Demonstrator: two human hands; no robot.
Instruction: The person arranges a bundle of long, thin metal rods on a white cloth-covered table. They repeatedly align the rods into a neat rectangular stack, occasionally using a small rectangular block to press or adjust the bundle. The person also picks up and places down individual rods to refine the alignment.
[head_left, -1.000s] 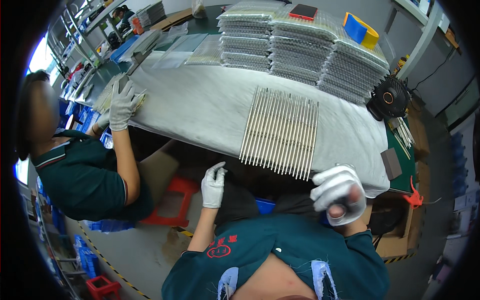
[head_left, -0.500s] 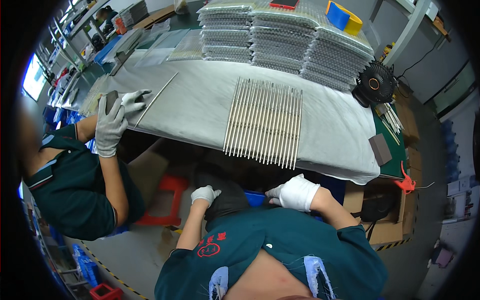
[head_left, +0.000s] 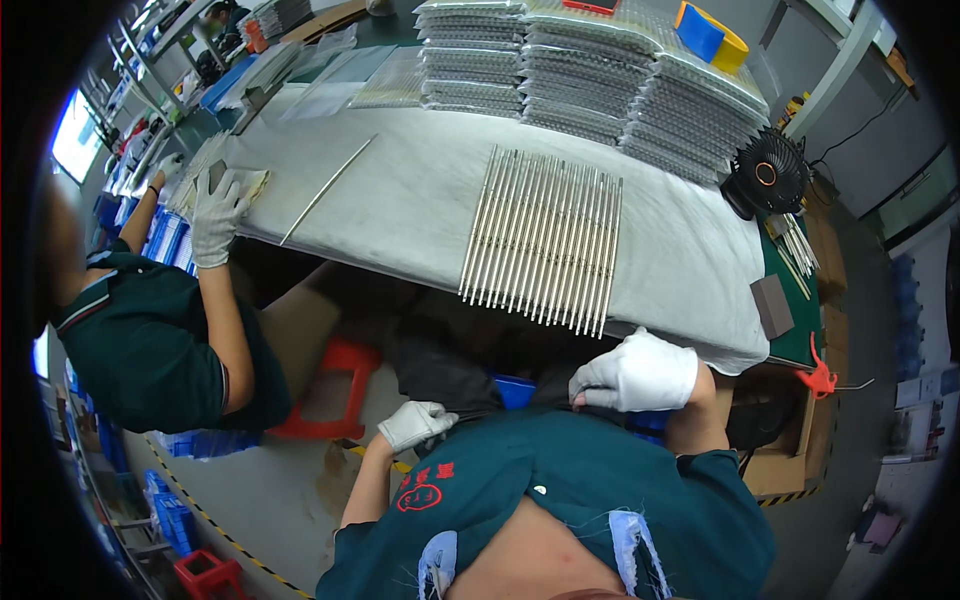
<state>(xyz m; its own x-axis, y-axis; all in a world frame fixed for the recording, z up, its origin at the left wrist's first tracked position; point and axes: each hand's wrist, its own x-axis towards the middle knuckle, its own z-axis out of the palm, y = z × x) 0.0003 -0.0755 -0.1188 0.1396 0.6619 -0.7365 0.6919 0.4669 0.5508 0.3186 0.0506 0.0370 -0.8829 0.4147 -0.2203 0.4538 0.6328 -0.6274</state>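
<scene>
Both my hands wear white gloves and sit low at my lap, by the hem of my dark green shirt [head_left: 540, 450]. My left hand [head_left: 413, 426] is closed, its curled fingertips against the cloth near the hem; what they grip is hidden. On the other side my right hand [head_left: 640, 372] is also closed, thumb and fingers pinched together beside the hem, just below the table's front edge. Whether cloth is caught in that pinch I cannot make out. Ahead of me, a row of slim metal rods [head_left: 540, 240] lies side by side on the white-covered table [head_left: 390, 200].
Left of the rods lies a single rod [head_left: 328, 190]. A co-worker's gloved hand [head_left: 217, 220] holds a grey block. Bubble-wrapped stacks [head_left: 570, 75] stand at the back. On the right are a black fan [head_left: 768, 172], a brown block [head_left: 772, 306] and a red-handled tool [head_left: 820, 378].
My right hand has risen slightly and moved right. My left hand has shifted down, toward the shirt hem. The co-worker's other hand has reached away to the far left.
</scene>
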